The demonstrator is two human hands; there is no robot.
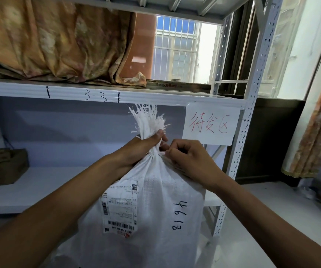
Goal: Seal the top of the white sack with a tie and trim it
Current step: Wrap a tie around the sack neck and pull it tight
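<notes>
Two bare hands meet at the gathered neck of a white sack that stands upright in front of a metal shelf. The left hand has its grip clamped around the bunched neck, the frayed top sprouting straight up above the fist. The right hand sits just beside it, touching the neck from the right, fingers curled together as if pinching something thin; no tie is clearly visible. The neck runs vertically, so any tie would likely wrap crosswise, just under the left fist. A shipping label faces the viewer. A paper sign hangs behind, near the hands, but nothing blocks them.
</notes>
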